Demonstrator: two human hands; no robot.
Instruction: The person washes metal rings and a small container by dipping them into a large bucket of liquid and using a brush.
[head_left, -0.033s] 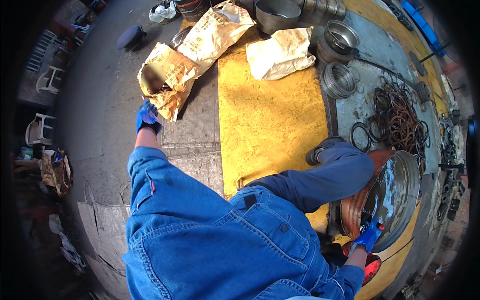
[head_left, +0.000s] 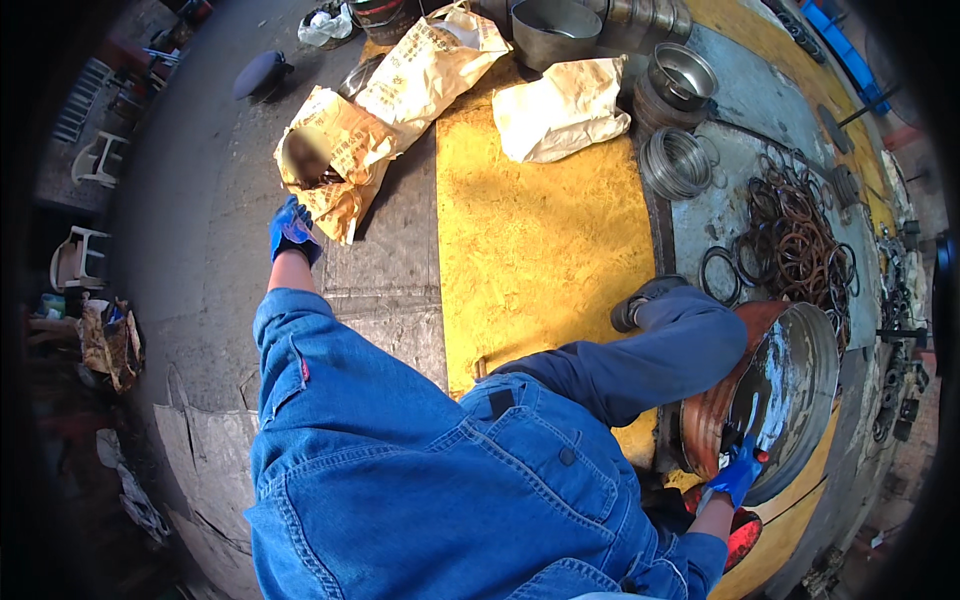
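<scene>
My left hand (head_left: 294, 231), in a blue glove, reaches forward to the lower left corner of an open brown paper bag (head_left: 365, 150). Its fingers look curled; whatever they hold, if anything, cannot be made out. Dark contents show in the bag's mouth, partly blurred. On the right, my gloved right hand (head_left: 738, 472) is closed round a slim tool (head_left: 763, 456) with a red end, its kind unclear. That hand is at the near rim of a large round metal drum (head_left: 708, 400), rusty red outside, with pale blue-white streaks on the grey inside.
Beyond the drum lies a heap of dark and rusty metal rings (head_left: 800, 235). Coiled wire (head_left: 677, 163), a metal pot (head_left: 684, 75) and a larger pan (head_left: 556, 30) stand farther off. A pale paper sack (head_left: 562, 108) lies on the yellow floor strip (head_left: 540, 250). A dark cap (head_left: 262, 76) rests far left.
My left hand has shifted very slightly left and forward by the bag. The right hand and its tool have hardly moved.
</scene>
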